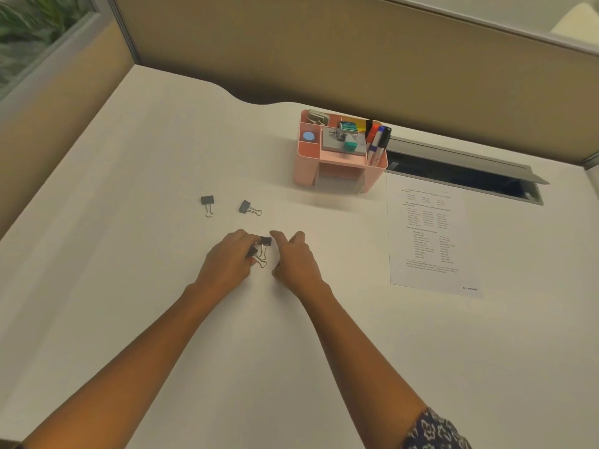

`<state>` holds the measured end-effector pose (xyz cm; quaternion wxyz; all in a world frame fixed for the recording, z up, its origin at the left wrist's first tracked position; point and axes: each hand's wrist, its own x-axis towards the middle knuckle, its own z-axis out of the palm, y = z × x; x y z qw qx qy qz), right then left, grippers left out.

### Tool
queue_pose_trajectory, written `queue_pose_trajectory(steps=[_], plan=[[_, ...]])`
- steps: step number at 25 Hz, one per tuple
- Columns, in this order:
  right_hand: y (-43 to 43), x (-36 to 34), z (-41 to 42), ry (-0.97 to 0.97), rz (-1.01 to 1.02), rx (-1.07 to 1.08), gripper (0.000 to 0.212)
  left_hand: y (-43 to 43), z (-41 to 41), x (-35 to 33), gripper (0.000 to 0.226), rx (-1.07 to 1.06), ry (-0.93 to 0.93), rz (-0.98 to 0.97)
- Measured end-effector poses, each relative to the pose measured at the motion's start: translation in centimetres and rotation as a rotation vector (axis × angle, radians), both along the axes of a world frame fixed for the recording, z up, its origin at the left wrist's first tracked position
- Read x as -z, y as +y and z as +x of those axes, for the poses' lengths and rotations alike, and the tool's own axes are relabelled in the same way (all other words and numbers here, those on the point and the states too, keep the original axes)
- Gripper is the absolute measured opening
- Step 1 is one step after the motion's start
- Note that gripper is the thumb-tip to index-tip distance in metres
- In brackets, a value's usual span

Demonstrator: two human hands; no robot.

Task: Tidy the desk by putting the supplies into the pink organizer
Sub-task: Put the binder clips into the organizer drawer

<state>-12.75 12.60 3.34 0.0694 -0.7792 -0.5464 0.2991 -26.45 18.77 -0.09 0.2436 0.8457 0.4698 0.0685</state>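
The pink organizer [337, 157] stands at the back of the white desk [162, 150], holding markers, an eraser and other small supplies. Two black binder clips lie loose on the desk, one [207, 204] at the left and another [249, 208] to its right. Nearer me, my left hand [228, 260] pinches a black binder clip [256, 256] with curled fingers. A second clip [265, 243] sits right beside it, between my hands. My right hand [293, 257] rests on the desk with fingers extended toward that clip, and holds nothing.
A printed sheet of paper [431, 238] lies to the right of the organizer. Behind it a cable slot [463, 176] opens in the desk. Beige partition walls [324, 59] close off the back and left side.
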Motion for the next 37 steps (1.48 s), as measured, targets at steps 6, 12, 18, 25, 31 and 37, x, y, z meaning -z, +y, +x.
queue_pose_trajectory(steps=[6, 12, 18, 25, 31, 37], plan=[[2.3, 0.4, 0.6, -0.066, 0.027, -0.14, 0.042, -0.1, 0.8, 0.0, 0.02, -0.042, 0.046, 0.066], [1.4, 0.2, 3.3, -0.089, 0.005, -0.018, 0.039, -0.7, 0.0, -0.4, 0.025, -0.075, 0.037, 0.247], [1.0, -0.3, 6.6, -0.048, -0.017, 0.031, 0.038, -1.3, 0.5, 0.0, 0.024, -0.218, 0.008, 0.119], [0.8, -0.2, 8.3, -0.111, 0.049, 0.114, 0.015, -1.2, 2.9, -0.1, 0.023, -0.148, -0.021, 0.048], [3.4, -4.3, 10.8, -0.041, 0.31, 0.313, 0.016, -0.7, 5.3, -0.3, 0.022, -0.071, 0.016, 0.025], [8.4, -6.1, 13.0, -0.25, 0.461, 0.305, 0.026, -0.6, 6.5, -0.3, 0.019, -0.058, 0.039, 0.057]])
